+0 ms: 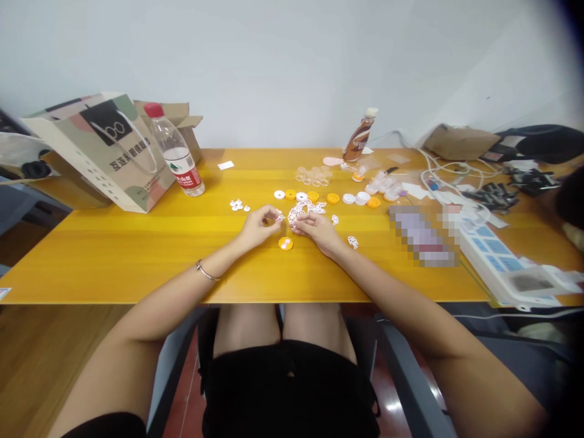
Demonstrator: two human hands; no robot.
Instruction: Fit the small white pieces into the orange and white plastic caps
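Note:
My left hand [261, 225] rests on the yellow table [137, 243] with its fingers pinched on a small white piece [278, 217]. My right hand [318, 232] lies just to the right, fingers curled on a small white patterned disc [293, 216]. An orange cap with a white centre [285, 243] lies between and just in front of both hands. A heap of small white patterned pieces [312, 207] sits right behind my right hand. Orange and white round caps [333, 198] form a row further back. One loose white piece [353, 242] lies right of my right wrist.
A paper bag [109, 152] and a water bottle [176, 152] stand at the back left. A brown bottle [360, 137] and clear small cups [314, 176] stand at the back centre. Cables [447, 173], a white power strip [502, 258] and a blurred patch fill the right side.

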